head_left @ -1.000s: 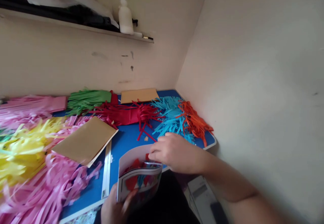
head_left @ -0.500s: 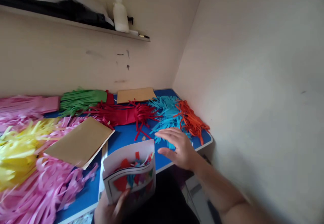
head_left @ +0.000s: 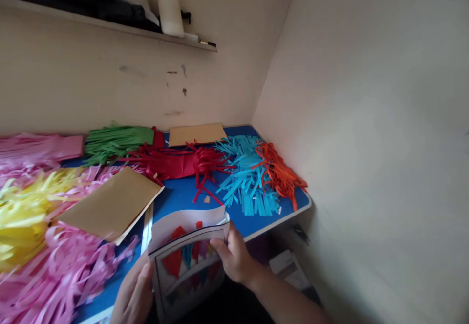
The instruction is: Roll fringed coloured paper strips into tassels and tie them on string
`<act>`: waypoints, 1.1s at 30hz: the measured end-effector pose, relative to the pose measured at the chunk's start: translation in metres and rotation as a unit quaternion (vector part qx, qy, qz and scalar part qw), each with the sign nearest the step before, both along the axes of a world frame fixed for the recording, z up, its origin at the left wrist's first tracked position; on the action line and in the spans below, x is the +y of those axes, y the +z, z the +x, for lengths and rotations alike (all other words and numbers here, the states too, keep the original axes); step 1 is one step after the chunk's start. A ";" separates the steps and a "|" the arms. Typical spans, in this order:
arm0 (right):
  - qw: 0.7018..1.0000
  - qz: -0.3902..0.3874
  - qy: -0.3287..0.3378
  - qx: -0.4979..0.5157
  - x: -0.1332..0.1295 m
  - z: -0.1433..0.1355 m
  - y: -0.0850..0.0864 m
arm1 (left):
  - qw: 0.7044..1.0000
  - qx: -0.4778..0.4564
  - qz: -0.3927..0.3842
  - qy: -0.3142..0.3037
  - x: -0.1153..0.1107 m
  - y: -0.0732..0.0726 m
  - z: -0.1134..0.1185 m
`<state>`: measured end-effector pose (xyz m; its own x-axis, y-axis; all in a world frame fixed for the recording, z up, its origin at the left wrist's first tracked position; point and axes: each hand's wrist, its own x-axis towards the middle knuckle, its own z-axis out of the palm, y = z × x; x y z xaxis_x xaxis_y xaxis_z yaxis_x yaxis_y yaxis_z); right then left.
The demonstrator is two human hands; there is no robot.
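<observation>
A white paper packet (head_left: pixel 188 265) with a printed picture of colourful tassels stands tilted at the table's front edge, its top gaping. Orange and red pieces show at the mouth, partly hidden by the front panel. My left hand (head_left: pixel 135 287) is closed along the packet's left edge. On the right edge, my right hand (head_left: pixel 234 255) pinches near the top corner, thumb on the printed front and fingers behind. Closest beyond the packet lie blue fringed paper (head_left: pixel 244 177) and red fringed paper (head_left: pixel 179 163).
Orange fringe (head_left: pixel 280 172) lies at the table's right corner. A brown card (head_left: pixel 113 204) rests among pink (head_left: pixel 73 275) and yellow (head_left: pixel 25 226) fringes. Green fringe (head_left: pixel 119 140) and another brown card (head_left: pixel 198 134) sit by the wall. A white bottle (head_left: pixel 170 11) stands on a shelf above.
My right hand has come down and left from above the blue fringe and taken hold of the packet's right edge. My left hand has shifted left, its thumb off the printed front.
</observation>
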<state>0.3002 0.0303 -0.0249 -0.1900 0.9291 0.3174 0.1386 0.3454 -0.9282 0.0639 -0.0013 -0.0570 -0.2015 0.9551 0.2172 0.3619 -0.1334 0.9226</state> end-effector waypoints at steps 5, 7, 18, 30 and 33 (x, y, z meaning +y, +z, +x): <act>0.997 0.066 -0.025 0.004 -0.008 -0.002 -0.030 | 0.991 -0.106 -0.076 -0.008 0.014 -0.011 0.005; 0.993 0.095 -0.065 -0.007 -0.012 -0.002 -0.045 | 0.992 -0.097 -0.071 0.027 0.014 -0.012 0.010; 0.979 0.177 -0.094 -0.042 0.009 0.015 -0.045 | 0.988 -0.042 0.130 0.078 0.010 -0.011 0.013; 0.979 0.160 0.050 -0.113 0.041 0.035 -0.002 | 0.995 0.015 0.099 0.019 0.021 -0.003 -0.008; 0.976 0.171 0.067 -0.114 0.044 0.035 -0.002 | 0.991 0.023 0.128 -0.012 0.022 0.003 -0.009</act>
